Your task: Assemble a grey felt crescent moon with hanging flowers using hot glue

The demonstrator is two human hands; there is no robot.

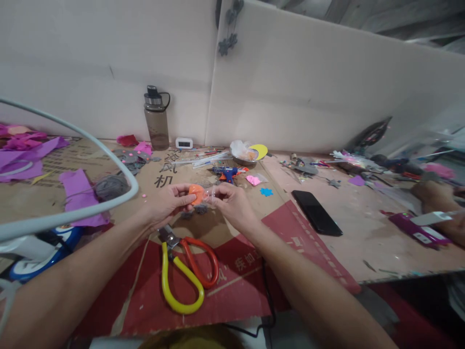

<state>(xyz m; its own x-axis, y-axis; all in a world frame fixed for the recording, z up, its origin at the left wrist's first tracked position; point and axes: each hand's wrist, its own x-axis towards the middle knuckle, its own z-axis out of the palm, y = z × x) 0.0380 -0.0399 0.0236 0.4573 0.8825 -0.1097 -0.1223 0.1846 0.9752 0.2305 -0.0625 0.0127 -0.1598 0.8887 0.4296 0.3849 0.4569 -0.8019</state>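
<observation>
My left hand pinches a small bag with bright orange contents above the cardboard. From the other side, my right hand grips the bag's clear plastic end. What fills the bag is too small to make out. Scissors with one yellow and one red handle lie below my hands, blades partly under my left wrist. Small grey fuzzy pieces lie just beneath the bag. Behind my hands rest a blue glue gun, a packet of pink bits and a blue flower-shaped cutout.
A grey-brown bottle and a small white digital clock stand by the wall. A metal bowl holds a plastic bag. A black phone lies right. A pale curved tube crosses the left. Another person's hand is far right.
</observation>
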